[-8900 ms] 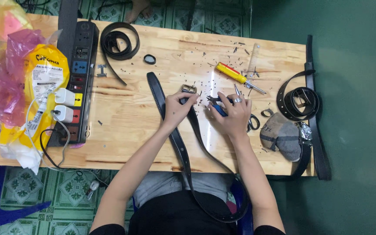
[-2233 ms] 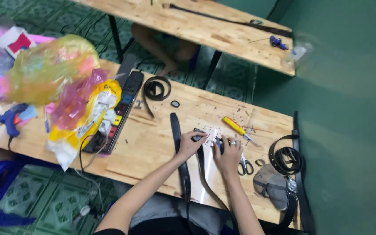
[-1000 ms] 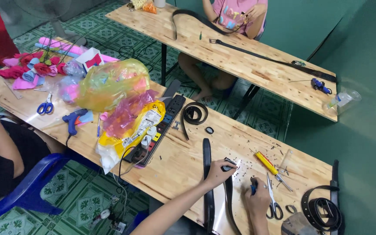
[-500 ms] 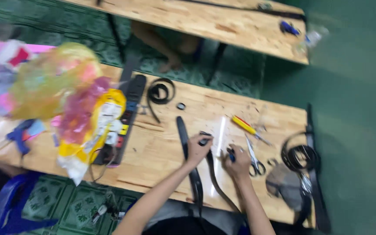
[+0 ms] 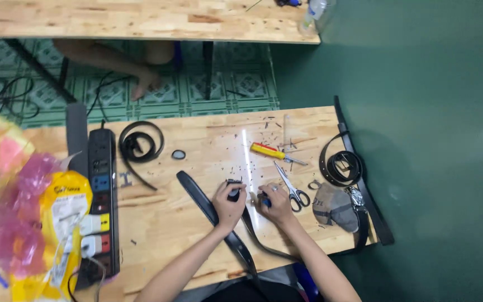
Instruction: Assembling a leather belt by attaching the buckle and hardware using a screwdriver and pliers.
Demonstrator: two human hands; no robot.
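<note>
Head view: left hand [image 5: 229, 200] presses the black belt [image 5: 208, 210] flat on the bench [image 5: 197, 145], fingers clenched on its buckle end to steady it. Right hand [image 5: 272, 200] grips a small blue-handled tool [image 5: 265, 199] beside it. Scissors [image 5: 290, 187] and yellow screwdriver [image 5: 269, 151] lie within reach; a yellow packet [image 5: 65, 212] with white label sits far left.

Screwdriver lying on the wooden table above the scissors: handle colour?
Yellow handle with a red end, seen clearly in the head view: the screwdriver lies above the black-handled scissors.
</note>
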